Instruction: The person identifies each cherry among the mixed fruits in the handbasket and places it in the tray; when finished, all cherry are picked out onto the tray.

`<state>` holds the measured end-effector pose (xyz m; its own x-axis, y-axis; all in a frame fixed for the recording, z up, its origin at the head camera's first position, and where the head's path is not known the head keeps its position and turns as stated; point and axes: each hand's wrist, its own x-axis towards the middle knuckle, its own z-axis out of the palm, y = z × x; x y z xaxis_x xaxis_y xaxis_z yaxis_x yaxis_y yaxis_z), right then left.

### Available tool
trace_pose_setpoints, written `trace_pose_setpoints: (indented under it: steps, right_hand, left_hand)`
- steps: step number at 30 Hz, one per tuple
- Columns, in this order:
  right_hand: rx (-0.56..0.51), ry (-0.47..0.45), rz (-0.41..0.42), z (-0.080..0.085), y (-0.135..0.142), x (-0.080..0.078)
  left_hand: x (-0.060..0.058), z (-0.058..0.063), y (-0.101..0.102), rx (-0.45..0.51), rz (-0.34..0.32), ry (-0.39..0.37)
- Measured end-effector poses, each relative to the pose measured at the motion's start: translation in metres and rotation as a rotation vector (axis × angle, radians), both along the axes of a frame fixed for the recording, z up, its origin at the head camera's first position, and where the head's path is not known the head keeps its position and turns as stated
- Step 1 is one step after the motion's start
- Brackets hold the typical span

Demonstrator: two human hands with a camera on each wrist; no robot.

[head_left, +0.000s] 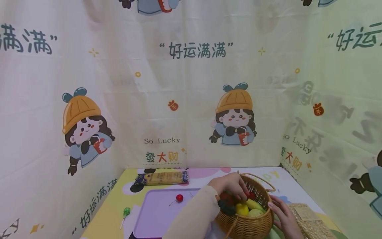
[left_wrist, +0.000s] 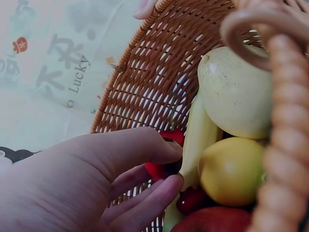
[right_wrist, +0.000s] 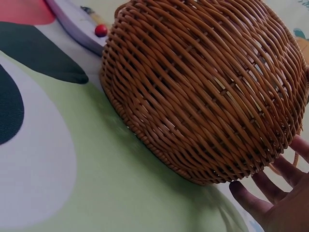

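At the far left, creased pale cloth (head_left: pixel 128 113) hangs as a wall, printed with cartoon figures. Below it a smooth tabletop (head_left: pixel 108 215), patterned in rounded patches of colour, bears one lollipop (head_left: pixel 126 211), its knobbly green head on a thin white stick. Next, towards the rear edge, lies one long, flat packet (head_left: pixel 162 178) with dark, patterned ends. In front of it sits one smooth lilac tray (head_left: pixel 156 212) with rounded corners, and on it one glossy red cherry (head_left: pixel 179 198) with a thin stem.

The person's left hand (head_left: pixel 230 184) comes out of a pale sleeve (head_left: pixel 192 215) and reaches into one round wicker basket (head_left: pixel 247 228), tightly woven of brown strands, with two looped handles. Its thumb and fingertips lie at a shiny red fruit (left_wrist: pixel 154 170) inside, against the weave; whether they pinch it, one cannot tell. Beside that fruit are one long, pale-yellow fruit (left_wrist: pixel 194 140), one smooth yellow lemon (left_wrist: pixel 227 169) and one large, speckled, pale-green fruit (left_wrist: pixel 236 96). More red pieces lie there, partly hidden, along with one dark-green lump (head_left: pixel 227 208).

The right hand (head_left: pixel 283 212) touches the basket's right side, fingers spread apart, thumb at the rim. Rightmost lies one coarse, tan, straw-woven piece (head_left: pixel 311 219), roughly rectangular.
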<state>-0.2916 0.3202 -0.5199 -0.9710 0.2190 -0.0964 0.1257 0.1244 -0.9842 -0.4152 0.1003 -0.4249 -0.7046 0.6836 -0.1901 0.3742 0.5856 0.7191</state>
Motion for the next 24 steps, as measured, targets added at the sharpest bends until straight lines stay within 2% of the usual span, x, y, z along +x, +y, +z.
trace_pose_setpoints:
  steps: [9,16,24]
  right_hand:
    - [-0.018,0.006,0.016,-0.003,0.001,-0.002]
    - [-0.023,0.008,0.018,-0.003,0.001,-0.002]
    - [-0.005,0.007,0.013,-0.003,0.002,-0.002]
  left_hand:
    - [0.004,0.008,-0.015,0.03,-0.014,0.017]
    - [0.005,0.01,-0.027,0.063,-0.073,0.075]
    - [0.008,0.012,-0.036,0.087,-0.069,0.164]
